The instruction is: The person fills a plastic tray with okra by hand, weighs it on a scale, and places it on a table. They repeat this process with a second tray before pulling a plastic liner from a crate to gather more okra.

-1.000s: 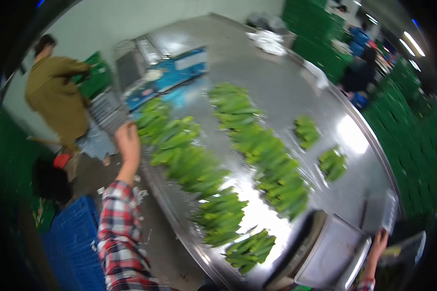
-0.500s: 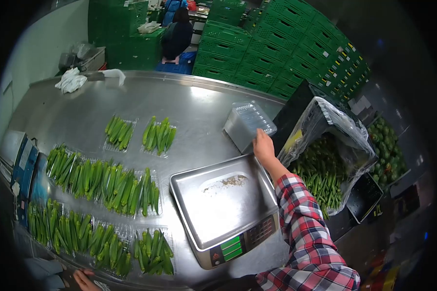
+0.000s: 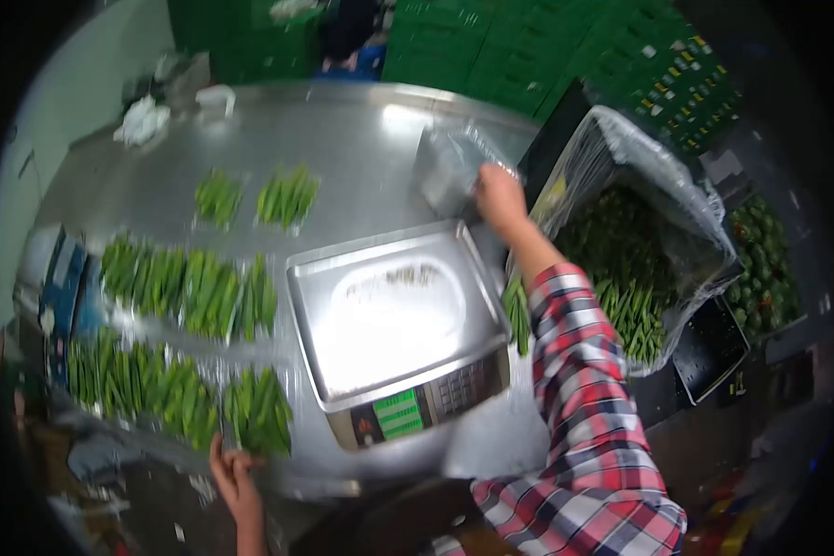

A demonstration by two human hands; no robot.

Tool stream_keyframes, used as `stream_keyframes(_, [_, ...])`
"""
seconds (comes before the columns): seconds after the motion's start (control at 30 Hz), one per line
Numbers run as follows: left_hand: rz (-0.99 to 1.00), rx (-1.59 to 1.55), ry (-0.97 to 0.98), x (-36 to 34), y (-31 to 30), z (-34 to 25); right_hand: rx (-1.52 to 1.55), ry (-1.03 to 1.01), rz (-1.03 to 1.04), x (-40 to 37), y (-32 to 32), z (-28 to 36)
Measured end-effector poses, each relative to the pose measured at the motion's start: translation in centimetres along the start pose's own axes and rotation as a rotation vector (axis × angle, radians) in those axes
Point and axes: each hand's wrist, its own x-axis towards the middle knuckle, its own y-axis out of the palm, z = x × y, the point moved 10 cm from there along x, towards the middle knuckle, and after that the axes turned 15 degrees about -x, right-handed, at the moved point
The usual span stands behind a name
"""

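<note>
My right hand (image 3: pixel 501 197) is closed at the near corner of a stack of clear plastic trays (image 3: pixel 445 171); its fingertips pinch the rim of a tray, partly blurred. My left hand (image 3: pixel 238 477) is raised at the table's front edge, index finger stretched out, close below a tray of okra (image 3: pixel 258 408). Between the hands stands a weighing scale (image 3: pixel 394 315) with a steel pan, bits of debris on it and a green display. Rows of okra in clear trays (image 3: pixel 190 292) lie to the left, with two more packs (image 3: pixel 287 196) behind.
On the right, a plastic-lined crate (image 3: pixel 612 120) holds loose okra (image 3: pixel 632 320). Some okra (image 3: pixel 517 318) lies beside the scale under my right arm. Green crates (image 3: pixel 491 46) are stacked behind the table, where another person (image 3: pixel 347 28) is partly visible. White cloth (image 3: pixel 142 121) lies far left.
The view has shifted, with blur. My left hand has come up from the bottom edge towards the okra trays. My right hand stays at the tray stack, its fingers now more curled.
</note>
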Motion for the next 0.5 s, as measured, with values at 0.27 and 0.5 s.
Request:
stream_keyframes(0.27, [0.288,-0.213,-0.127,-1.3,12.2,0.1,0.438,0.313,-0.096,-21.9,-17.2,-3.2])
stream_keyframes(0.5, [0.991,0.072,0.379,-9.9,27.8,-0.6,0.241,0.369,0.29,-42.6,-21.4,-1.8])
